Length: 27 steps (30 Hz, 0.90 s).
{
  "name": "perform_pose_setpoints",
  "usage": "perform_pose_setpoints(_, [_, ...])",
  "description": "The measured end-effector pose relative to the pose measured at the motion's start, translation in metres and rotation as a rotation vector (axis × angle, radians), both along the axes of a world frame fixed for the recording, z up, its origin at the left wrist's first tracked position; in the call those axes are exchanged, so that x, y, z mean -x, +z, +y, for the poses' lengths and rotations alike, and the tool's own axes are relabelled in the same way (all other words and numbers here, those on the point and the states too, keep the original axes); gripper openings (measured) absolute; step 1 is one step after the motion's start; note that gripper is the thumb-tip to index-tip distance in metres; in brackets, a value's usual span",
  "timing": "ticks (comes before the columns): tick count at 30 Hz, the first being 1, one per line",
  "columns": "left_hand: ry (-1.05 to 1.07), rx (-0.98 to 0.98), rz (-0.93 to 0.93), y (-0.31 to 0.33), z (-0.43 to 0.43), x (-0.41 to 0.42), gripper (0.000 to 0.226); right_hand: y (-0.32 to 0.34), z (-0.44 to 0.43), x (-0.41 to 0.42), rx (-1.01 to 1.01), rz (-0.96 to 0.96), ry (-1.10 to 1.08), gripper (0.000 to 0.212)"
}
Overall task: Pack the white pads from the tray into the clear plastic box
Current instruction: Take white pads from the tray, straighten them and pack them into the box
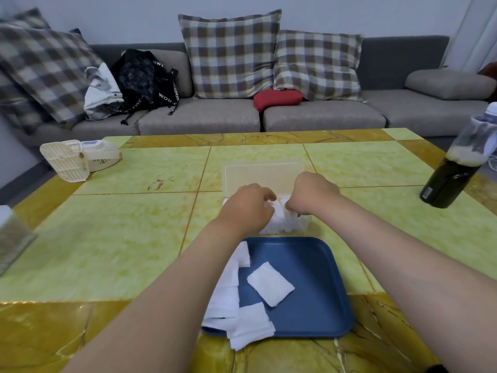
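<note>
Remaining pads [228, 292] are noted on the blue tray [317, 292], mostly along its left side. The left hand [246, 204] is curled down onto the white pads [279, 224] in the clear plastic box [308, 220], which lies just beyond the tray with its lid [262, 175] open. The right hand [312, 195] pinches the same stack. A batch is judged to be in the course of settling. The next move calls for one hand to be freed for the tray.

We have one view only, from the head: it looks forward and down across the table [121, 238], near the tray [317, 265], toward the sofa [322, 117].
</note>
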<state>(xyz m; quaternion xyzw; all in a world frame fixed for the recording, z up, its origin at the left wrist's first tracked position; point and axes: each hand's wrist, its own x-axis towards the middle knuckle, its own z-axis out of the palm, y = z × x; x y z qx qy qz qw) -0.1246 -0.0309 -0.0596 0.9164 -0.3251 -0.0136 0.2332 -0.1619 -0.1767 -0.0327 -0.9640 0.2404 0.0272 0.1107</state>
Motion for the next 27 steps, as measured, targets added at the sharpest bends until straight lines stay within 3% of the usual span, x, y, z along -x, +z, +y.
perform_pose_setpoints(4, [-0.116, -0.109, -0.077, -0.006, 0.004, 0.013, 0.044, -0.013, -0.004, 0.003, 0.007, -0.040, 0.068, 0.018])
perform_pose_setpoints(10, [-0.256, -0.382, -0.058, -0.016, 0.002, 0.027, 0.065, -0.001, -0.029, 0.021, -0.087, -0.295, 0.121, 0.041])
perform_pose_setpoints(13, [-0.228, -0.210, 0.029, -0.015, 0.002, 0.026, 0.064, -0.001, -0.034, 0.040, -0.048, -0.297, 0.234, 0.030])
perform_pose_setpoints(15, [-0.143, -0.090, -0.028, -0.013, 0.006, 0.022, 0.060, -0.005, -0.034, 0.052, -0.035, -0.248, 0.337, 0.031])
perform_pose_setpoints(17, [-0.107, -0.141, -0.089, -0.014, 0.014, 0.019, 0.061, -0.009, -0.031, 0.057, -0.041, -0.198, 0.421, 0.033])
perform_pose_setpoints(21, [-0.196, -0.309, -0.024, -0.021, 0.021, 0.018, 0.070, -0.015, -0.026, 0.059, 0.011, -0.074, 0.480, 0.036])
perform_pose_setpoints(24, [-0.162, -0.151, 0.025, -0.016, 0.025, 0.019, 0.066, -0.011, -0.025, 0.059, -0.011, -0.137, 0.457, 0.036])
perform_pose_setpoints(27, [-0.101, -0.028, -0.080, -0.007, 0.036, 0.020, 0.053, -0.002, -0.017, 0.060, -0.027, -0.262, 0.479, 0.029])
